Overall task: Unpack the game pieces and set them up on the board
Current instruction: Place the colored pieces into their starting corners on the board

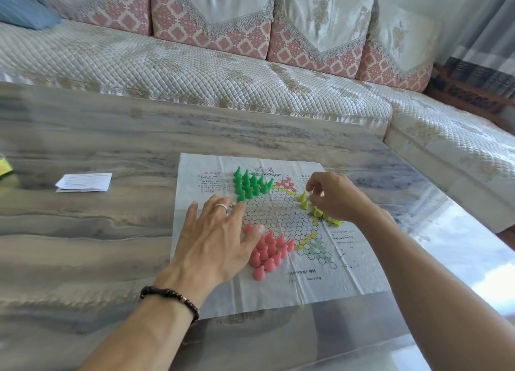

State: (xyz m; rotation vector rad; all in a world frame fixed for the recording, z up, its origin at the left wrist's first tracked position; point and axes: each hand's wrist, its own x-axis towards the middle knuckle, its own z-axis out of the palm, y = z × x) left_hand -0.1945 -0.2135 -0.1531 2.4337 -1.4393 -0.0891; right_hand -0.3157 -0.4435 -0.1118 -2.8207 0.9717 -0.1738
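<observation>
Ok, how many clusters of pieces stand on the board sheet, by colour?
Green cluster: 1
Pink cluster: 1
Yellow cluster: 1, partly behind the right hand
Total: 3 clusters; single pieces overlap too much to count.

Paper board (281, 223): creased white sheet, flat on bench, printed with hexagon-cell star, red, yellow and green points, text at margins. Green pieces (249, 185): cone pawns, upright, clustered at far-left star point. Pink pieces (269, 252): same shape, upright, packed at near-left point. Yellow-green pieces (313, 207): loose row along right point, partly hidden by hand.
</observation>
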